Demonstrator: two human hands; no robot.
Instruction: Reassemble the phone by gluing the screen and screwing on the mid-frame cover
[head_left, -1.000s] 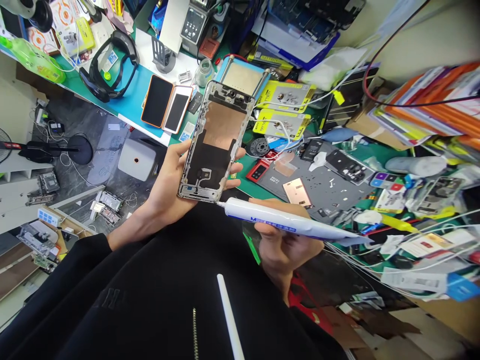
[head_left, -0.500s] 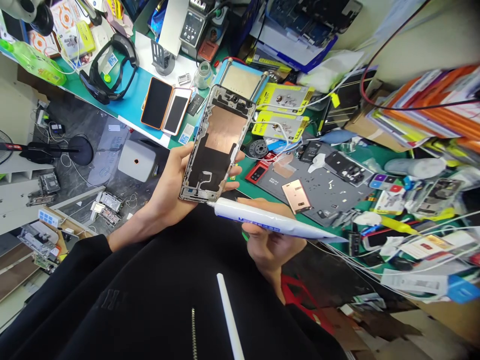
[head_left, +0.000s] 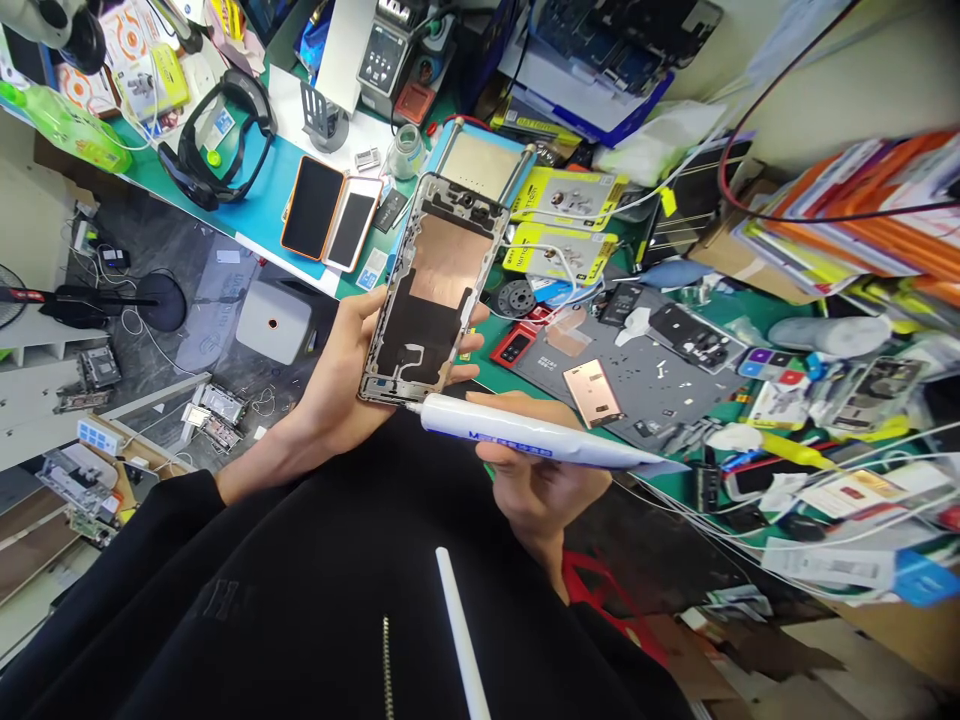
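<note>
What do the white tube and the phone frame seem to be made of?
White tube: probably soft plastic or laminate, smooth and slightly glossy, with a flattened end. Phone frame: likely metal, judging by its greyish sheen; its coppery panel could be foil.

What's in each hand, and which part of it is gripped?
The left hand holds a phone frame by the long edges of its lower half; the right hand holds a white tube around its middle.

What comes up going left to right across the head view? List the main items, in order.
Green bottle → black headset → orange-rimmed phone → hand-held phone frame → white tube → orange stack.
</note>
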